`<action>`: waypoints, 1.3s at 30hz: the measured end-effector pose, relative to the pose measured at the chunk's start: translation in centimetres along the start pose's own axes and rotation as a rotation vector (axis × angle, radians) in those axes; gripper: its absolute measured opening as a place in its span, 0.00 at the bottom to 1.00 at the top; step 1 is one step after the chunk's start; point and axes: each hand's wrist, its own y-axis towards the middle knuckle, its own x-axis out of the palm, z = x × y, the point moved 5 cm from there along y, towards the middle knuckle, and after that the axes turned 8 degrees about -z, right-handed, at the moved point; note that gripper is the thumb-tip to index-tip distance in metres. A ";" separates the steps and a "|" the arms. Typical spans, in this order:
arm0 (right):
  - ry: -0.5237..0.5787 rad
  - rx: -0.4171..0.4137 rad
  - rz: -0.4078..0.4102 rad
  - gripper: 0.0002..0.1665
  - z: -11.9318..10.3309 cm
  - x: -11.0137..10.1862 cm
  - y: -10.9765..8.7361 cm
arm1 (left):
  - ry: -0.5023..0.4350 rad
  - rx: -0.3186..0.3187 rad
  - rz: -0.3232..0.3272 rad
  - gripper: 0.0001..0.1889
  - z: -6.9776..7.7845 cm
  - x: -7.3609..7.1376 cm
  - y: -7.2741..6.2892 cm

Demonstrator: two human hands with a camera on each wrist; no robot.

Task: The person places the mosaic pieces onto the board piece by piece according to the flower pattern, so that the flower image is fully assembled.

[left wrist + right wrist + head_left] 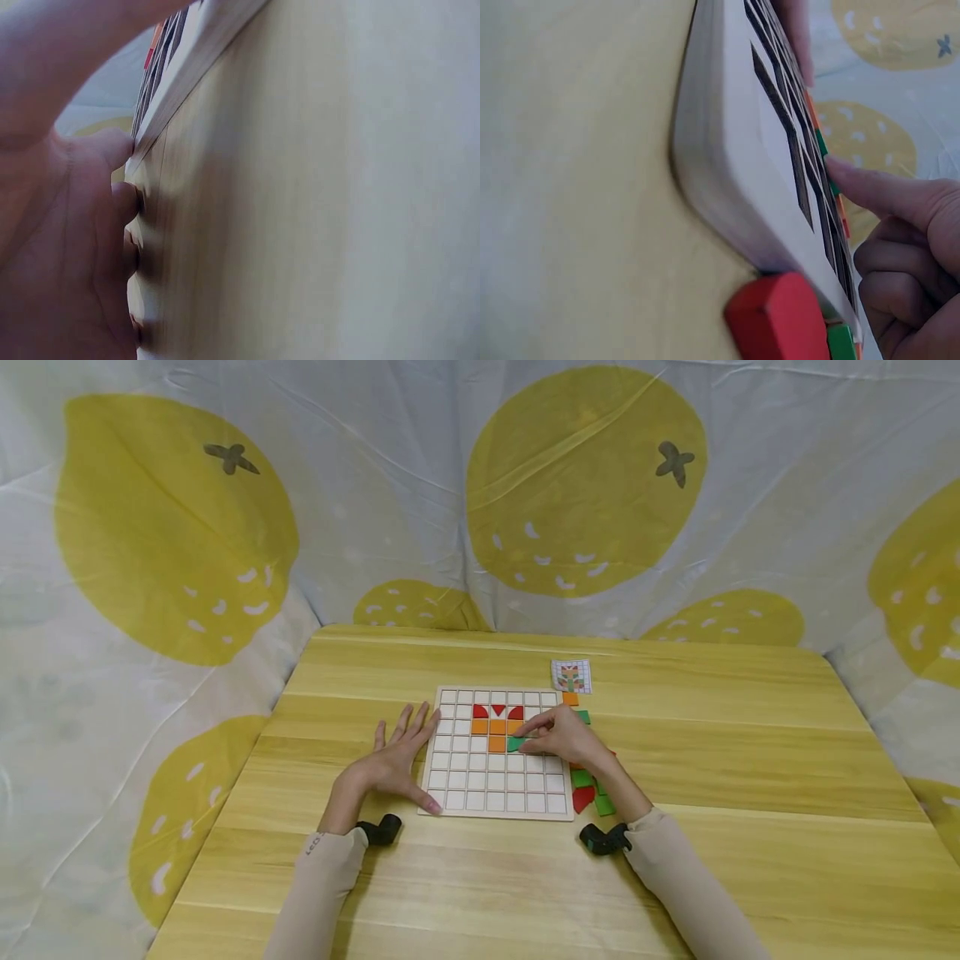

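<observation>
A wooden grid board lies flat on the table, bearing three red pieces in a row above three orange squares, with one orange square below them. Thumb and index finger of my right hand pinch a green tile at the cell right of that lower orange square. The right wrist view shows the thumb against the green tile, the other fingers curled in. My left hand is spread along the board's left side, thumb at the front corner and index fingertip at the upper left edge.
A small pattern card lies behind the board's right corner. Loose pieces line the right side, including an orange square, a red rounded piece and green tiles, partly under my right forearm. A lemon-print curtain stands behind the table.
</observation>
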 end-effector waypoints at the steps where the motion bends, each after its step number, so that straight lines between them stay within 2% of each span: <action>1: -0.001 -0.004 0.001 0.09 0.0 0.1 0.1 | 0.000 0.000 -0.001 0.82 0.0 0.0 0.0; 10: 0.034 -0.009 -0.002 0.09 -0.1 -0.3 -0.1 | 0.003 0.006 -0.001 0.82 0.1 0.0 0.0; 14: 0.022 0.023 0.040 0.10 0.2 -2.0 -1.1 | 0.004 0.006 0.001 0.82 0.2 0.0 0.0; 22: 0.009 0.064 0.130 0.14 2.3 -6.1 -3.5 | 0.009 -0.004 0.001 0.82 0.1 0.0 -0.1; 28: -0.012 0.096 0.190 0.15 3.8 -8.0 -4.5 | 0.005 -0.005 0.001 0.82 0.0 -0.1 -0.1; 39: -0.006 0.133 0.184 0.18 5.2 -8.4 -3.8 | -0.001 0.001 -0.002 0.82 0.1 -0.1 -0.1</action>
